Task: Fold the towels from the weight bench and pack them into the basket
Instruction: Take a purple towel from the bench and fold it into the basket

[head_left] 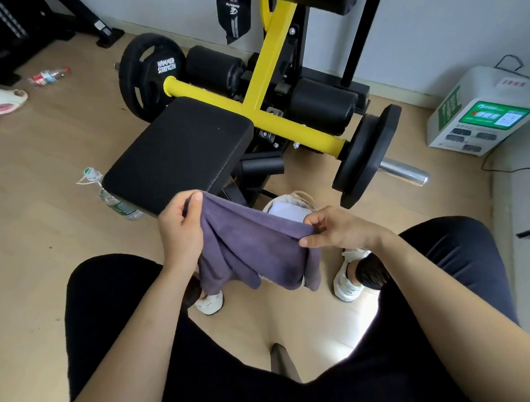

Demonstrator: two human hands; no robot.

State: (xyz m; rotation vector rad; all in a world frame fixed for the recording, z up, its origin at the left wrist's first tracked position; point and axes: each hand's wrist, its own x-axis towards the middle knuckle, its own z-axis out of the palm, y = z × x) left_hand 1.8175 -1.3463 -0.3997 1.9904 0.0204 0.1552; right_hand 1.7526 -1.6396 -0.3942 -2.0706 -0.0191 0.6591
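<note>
Foremost, towel (253, 250): one, purple, soft napped cloth; held in the air on the viewer's side of the bench pad's near corner, top edge stretched taut, lower part hanging in loose folds.
Left hand (180, 232): grips the towel's top corner, fingers curled around the cloth, just in front of the bench pad's near edge.
Right hand (334, 228): pinches the other end of the top edge between thumb and fingers, further from the bench pad than the left hand.
Basket (300, 197): one, pale, round-mouthed, with a rope-like trim; on the floor near the bench pad's near right corner, largely hidden behind the towel; one white folded item (285, 213) shows inside.
Bench pad (179, 150): one, black, rectangular, stitched leather-like cover, nothing lying on it.
Frame (264, 79): yellow square metal tubing, rising behind the bench pad.
Weight plates: two, black discs, one (152, 75) behind the bench pad's far left corner, one (368, 153) to its right on a bare steel sleeve.
Foam rollers: two, black cylinders (215, 66) (323, 107), behind the bench pad.
Bottles: two, clear plastic; one (111, 195) touching the bench pad's left near corner, one (50, 76) lying well apart to its far left.
Shoes: two, white (210, 303) (349, 285), on the wood-look floor (62, 240), viewer's side of the bench pad.
</note>
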